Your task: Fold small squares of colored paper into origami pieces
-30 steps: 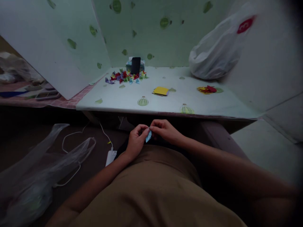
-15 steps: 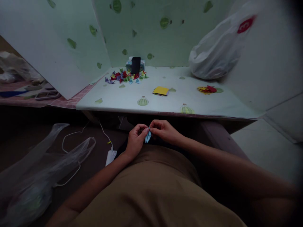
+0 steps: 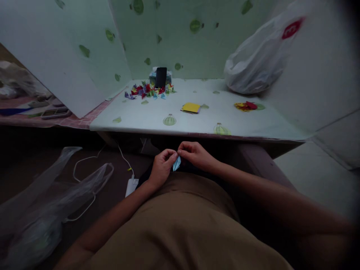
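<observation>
My left hand (image 3: 162, 167) and my right hand (image 3: 195, 154) meet in my lap, just below the table's front edge. Both pinch a small folded piece of light blue paper (image 3: 176, 163) between their fingertips; its point hangs downward. On the table (image 3: 140, 116) beyond lie a heap of small folded coloured paper pieces (image 3: 148, 91), a stack of yellow paper squares (image 3: 191, 108) and a small pile of red and yellow paper (image 3: 246, 106).
A black phone (image 3: 161, 77) stands propped at the table's back. A white plastic bag (image 3: 255, 60) sits at the back right. Clear plastic bags (image 3: 47, 202), a white cable and a white charger (image 3: 131, 186) lie on the floor at my left.
The blue paper piece has turned slightly between my fingertips; both hands stay in the same place.
</observation>
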`<state>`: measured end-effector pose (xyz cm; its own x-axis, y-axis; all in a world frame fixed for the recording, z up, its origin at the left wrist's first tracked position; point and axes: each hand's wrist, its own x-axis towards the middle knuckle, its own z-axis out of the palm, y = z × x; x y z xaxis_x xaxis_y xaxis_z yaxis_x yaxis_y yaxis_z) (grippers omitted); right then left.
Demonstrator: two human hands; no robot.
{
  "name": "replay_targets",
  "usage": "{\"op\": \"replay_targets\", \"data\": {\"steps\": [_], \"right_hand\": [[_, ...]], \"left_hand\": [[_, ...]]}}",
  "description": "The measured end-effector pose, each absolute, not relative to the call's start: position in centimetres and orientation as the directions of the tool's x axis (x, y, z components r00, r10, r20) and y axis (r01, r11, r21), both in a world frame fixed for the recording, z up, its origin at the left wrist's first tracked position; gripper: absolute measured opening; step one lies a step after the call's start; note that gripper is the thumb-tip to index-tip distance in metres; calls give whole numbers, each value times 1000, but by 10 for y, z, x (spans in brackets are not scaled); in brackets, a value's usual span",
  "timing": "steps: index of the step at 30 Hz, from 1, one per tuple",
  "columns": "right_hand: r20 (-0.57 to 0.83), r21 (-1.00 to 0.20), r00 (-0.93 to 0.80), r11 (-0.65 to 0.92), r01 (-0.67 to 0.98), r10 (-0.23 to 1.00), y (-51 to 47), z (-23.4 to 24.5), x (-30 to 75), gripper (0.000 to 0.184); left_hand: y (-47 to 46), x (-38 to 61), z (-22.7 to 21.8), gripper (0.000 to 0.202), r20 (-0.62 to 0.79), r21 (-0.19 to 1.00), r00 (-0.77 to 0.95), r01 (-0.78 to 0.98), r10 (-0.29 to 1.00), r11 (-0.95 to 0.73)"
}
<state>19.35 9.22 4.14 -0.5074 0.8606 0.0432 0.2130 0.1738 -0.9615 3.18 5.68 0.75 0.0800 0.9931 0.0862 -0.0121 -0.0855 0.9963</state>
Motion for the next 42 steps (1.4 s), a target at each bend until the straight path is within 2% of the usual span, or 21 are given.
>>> {"op": "replay_targets", "data": {"steps": [7, 10, 14, 21, 34, 42], "right_hand": [[135, -903, -472, 304, 303, 871, 92, 41, 193, 13], [132, -936, -455, 262, 236, 880, 91, 42, 193, 17], [73, -988, -462, 128, 87, 884, 92, 40, 192, 20], [-41, -999, -502, -26, 36, 864, 91, 37, 189, 18], [-5, -1000, -446, 4, 20, 895, 94, 36, 191, 18], [17, -997, -453, 50, 61, 892, 93, 32, 188, 21]], "left_hand": [[56, 32, 10, 21, 89, 996, 102, 6, 991, -90], [55, 32, 12, 19, 98, 995, 77, 5, 992, -99], [55, 32, 12, 20, 117, 993, -40, -21, 992, -118], [58, 32, 9, 21, 111, 990, -82, -77, 990, -117], [59, 33, 4, 22, 60, 980, -29, -189, 998, -65], [60, 33, 6, 21, 67, 981, -31, -182, 997, -72]]}}
